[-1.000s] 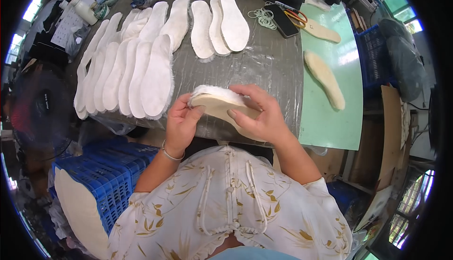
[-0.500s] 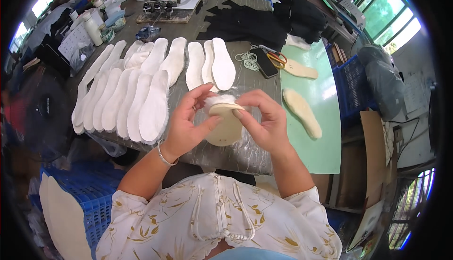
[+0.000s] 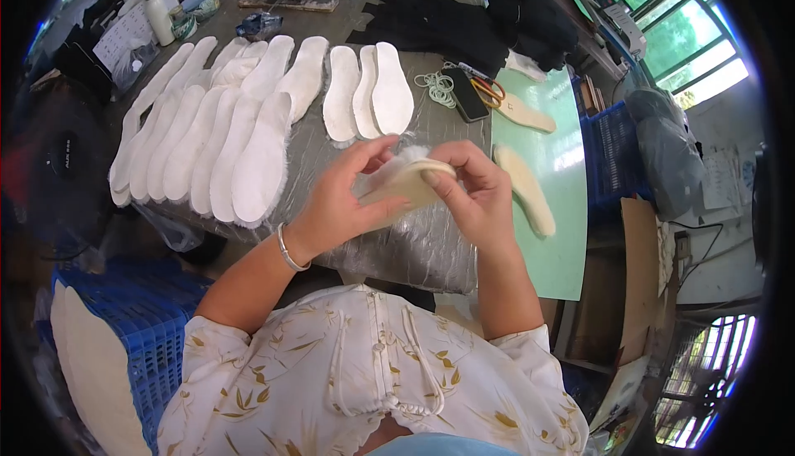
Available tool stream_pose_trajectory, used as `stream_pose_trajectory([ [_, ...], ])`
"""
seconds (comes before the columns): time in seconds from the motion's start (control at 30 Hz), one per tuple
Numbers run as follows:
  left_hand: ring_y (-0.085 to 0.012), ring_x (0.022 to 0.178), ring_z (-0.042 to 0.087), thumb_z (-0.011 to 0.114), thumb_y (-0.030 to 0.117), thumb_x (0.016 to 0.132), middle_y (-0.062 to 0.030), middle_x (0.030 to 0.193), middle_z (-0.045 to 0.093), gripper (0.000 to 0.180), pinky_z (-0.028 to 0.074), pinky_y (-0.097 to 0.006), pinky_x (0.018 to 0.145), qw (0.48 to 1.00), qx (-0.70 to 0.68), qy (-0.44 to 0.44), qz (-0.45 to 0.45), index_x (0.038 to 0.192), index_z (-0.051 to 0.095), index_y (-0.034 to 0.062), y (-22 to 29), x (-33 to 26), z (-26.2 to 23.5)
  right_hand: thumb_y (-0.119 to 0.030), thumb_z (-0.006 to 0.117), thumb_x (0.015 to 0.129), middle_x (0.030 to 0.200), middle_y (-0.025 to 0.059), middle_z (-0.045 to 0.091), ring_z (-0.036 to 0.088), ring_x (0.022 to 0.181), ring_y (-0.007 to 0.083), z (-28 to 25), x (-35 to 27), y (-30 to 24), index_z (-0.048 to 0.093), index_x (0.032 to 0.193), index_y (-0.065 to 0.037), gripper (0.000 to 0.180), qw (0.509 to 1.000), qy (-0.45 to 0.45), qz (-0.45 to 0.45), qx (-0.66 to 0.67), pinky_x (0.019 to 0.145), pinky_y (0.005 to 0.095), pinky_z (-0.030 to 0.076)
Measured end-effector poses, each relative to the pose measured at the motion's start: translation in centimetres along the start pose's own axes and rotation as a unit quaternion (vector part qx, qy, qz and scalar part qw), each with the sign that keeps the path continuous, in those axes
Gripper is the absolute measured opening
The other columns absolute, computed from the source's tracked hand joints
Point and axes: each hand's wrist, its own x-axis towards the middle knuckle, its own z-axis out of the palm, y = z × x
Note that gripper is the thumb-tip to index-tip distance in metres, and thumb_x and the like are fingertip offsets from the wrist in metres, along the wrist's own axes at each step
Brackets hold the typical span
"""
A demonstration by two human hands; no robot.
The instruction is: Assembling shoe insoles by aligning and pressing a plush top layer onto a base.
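Note:
Between my hands, above the near edge of the table, is a cream insole [image 3: 406, 191] with white fluff on its far side. My left hand [image 3: 352, 195] grips its left part, thumb along the smooth face and fingers behind. My right hand [image 3: 472, 191] pinches the upper right end between thumb and fingers. To the left, rows of white fleecy insoles [image 3: 263, 162] overlap on the table. Three more insoles [image 3: 392, 91] lie just beyond my hands. A cream insole [image 3: 523, 191] rests on the green mat to my right, with another cream insole [image 3: 527, 114] farther back.
On the dark table [image 3: 381, 249] are a black phone [image 3: 469, 101], orange-handled scissors [image 3: 490, 91] and a coil of pale cord [image 3: 436, 87]. Black fabric [image 3: 426, 29] covers the far side. A green mat [image 3: 563, 249] lies right. A blue crate [image 3: 157, 332] stands at lower left.
The held insole has tilted, its right end turned up toward the right, and its smooth face shows less. My right hand has shifted slightly right. The whole view has moved a little.

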Motion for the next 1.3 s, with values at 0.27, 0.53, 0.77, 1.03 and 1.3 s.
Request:
stream_pose_trajectory([
  [0.27,-0.009,0.093,0.063,0.077,0.011,0.083,-0.0048,0.103,0.07,0.042,0.051,-0.026,0.083,0.98,-0.069,-0.069,-0.173,0.121,0.064,-0.0018,-3.3,-1.6,0.2,-0.008,0.07,0.091,0.099,0.0016,0.066,0.06,0.088,0.0082,-1.3,-0.2,2.1,0.067,0.103,0.001,0.015,0.985,0.021,0.075,0.153,0.076,0.0233,0.048],
  [0.53,-0.0103,0.072,0.05,0.073,0.011,0.087,-0.0055,0.081,0.056,0.018,0.044,-0.028,0.065,0.991,0.019,-0.082,-0.1,0.094,0.066,-0.0039,-4.3,-1.7,1.6,-0.009,0.071,0.09,0.1,0.0024,0.064,0.058,0.088,0.009,-1.6,-1.2,3.8,0.067,0.101,0.001,0.015,0.98,0.087,0.075,0.164,0.077,0.0232,0.045],
  [0.77,-0.0122,0.075,0.056,0.063,0.018,0.096,-0.0061,0.085,0.062,0.019,0.046,-0.027,0.068,0.973,-0.075,-0.066,-0.207,0.091,0.066,-0.0009,-4.5,-1.6,1.5,-0.019,0.058,0.099,0.131,0.0102,0.057,0.055,0.116,0.0172,0.1,-1.2,3.4,0.047,0.138,0.0,0.044,0.984,0.107,0.097,0.108,0.099,0.0316,0.043],
  [1.03,-0.0192,0.114,0.061,0.048,0.024,0.105,-0.0106,0.124,0.064,0.034,0.048,-0.036,0.101,0.827,-0.517,0.1,-0.197,0.127,0.055,-0.0011,-9.6,-1.8,-0.8,-0.016,0.064,0.094,0.123,0.013,0.062,0.061,0.11,0.0201,3.2,-4.3,4.9,0.06,0.127,0.001,0.038,0.989,0.019,0.111,0.094,0.095,0.0338,0.048],
  [1.3,-0.0222,0.115,0.06,0.044,0.027,0.105,-0.0087,0.124,0.063,0.034,0.047,-0.043,0.102,0.805,-0.558,0.092,-0.179,0.131,0.053,0.0065,-11.1,-3.2,0.6,-0.015,0.074,0.085,0.105,0.0079,0.067,0.061,0.093,0.0157,4.9,-4.7,3.9,0.067,0.117,-0.001,0.035,0.989,0.023,0.13,0.07,0.084,0.0296,0.05],
])
